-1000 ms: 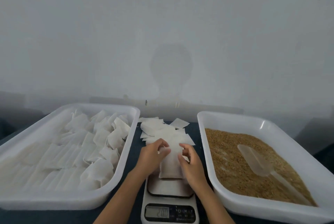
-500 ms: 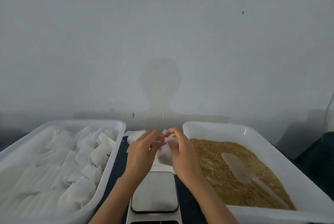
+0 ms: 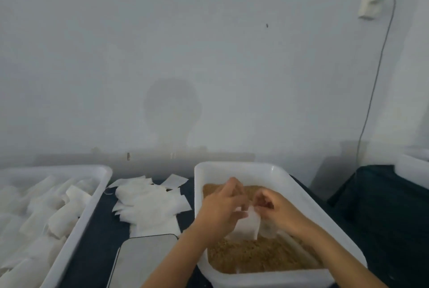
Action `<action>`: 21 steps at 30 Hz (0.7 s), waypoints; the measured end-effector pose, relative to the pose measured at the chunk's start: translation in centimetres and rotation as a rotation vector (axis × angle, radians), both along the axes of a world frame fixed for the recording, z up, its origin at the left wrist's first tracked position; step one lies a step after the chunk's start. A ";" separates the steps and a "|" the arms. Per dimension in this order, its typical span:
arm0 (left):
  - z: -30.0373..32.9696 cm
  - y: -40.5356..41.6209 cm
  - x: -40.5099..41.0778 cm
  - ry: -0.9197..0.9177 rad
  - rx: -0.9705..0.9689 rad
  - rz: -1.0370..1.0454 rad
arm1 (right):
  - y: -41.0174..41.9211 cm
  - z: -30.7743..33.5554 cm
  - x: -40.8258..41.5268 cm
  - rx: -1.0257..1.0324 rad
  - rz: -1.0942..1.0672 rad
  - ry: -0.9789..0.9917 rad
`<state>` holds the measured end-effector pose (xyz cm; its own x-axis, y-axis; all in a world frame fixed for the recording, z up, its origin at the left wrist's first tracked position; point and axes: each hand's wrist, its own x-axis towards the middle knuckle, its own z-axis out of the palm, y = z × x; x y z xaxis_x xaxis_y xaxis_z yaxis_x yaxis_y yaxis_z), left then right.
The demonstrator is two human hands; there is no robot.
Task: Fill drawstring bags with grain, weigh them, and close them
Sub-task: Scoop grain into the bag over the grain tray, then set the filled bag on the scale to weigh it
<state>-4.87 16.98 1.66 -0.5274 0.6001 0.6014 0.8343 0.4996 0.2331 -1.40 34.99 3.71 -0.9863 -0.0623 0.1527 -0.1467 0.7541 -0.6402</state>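
**Both hands on one bag, above the grain tray**

Your left hand (image 3: 221,208) and right hand (image 3: 276,211) are both over the white grain tray (image 3: 234,168), each pinching the top edge of one white drawstring bag (image 3: 247,226). The bag hangs between your hands just above the brown grain (image 3: 260,257); you cannot tell from this view whether its mouth is pulled open or how much is inside. The fingers of both hands are curled around the fabric, with the left thumb against the near side of the bag.

To your left of the grain tray, a loose heap of flat empty bags (image 3: 148,204) lies on the dark tabletop (image 3: 97,236), just behind the scale (image 3: 145,260). The scale's platform shows only in part at the bottom edge, and its display is out of view. Further left stands a second white tray (image 3: 92,199) holding white filled bags (image 3: 62,220) in rows. On the wall, a cable (image 3: 376,83) hangs down from a socket (image 3: 369,5).
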 end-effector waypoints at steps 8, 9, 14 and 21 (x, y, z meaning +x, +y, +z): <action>-1.6 1.6 -1.9 -0.124 -0.309 -0.026 | 4.7 -3.1 0.3 0.545 -0.214 -0.187; -1.7 1.7 -2.0 -0.118 -0.328 -0.008 | 4.8 -3.4 0.2 0.545 -0.219 -0.197; -2.1 1.6 -1.9 -0.049 -0.372 0.065 | 4.4 -4.1 0.2 0.623 -0.165 -0.211; -2.7 1.6 -1.9 -0.120 -0.429 0.071 | 4.0 -3.6 0.4 0.703 -0.152 -0.206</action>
<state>-6.76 18.63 -1.08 -0.6269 0.7418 0.2382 0.7743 0.6270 0.0854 -1.04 39.04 0.13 -0.9962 0.0623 -0.0615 0.0626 0.9980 -0.0032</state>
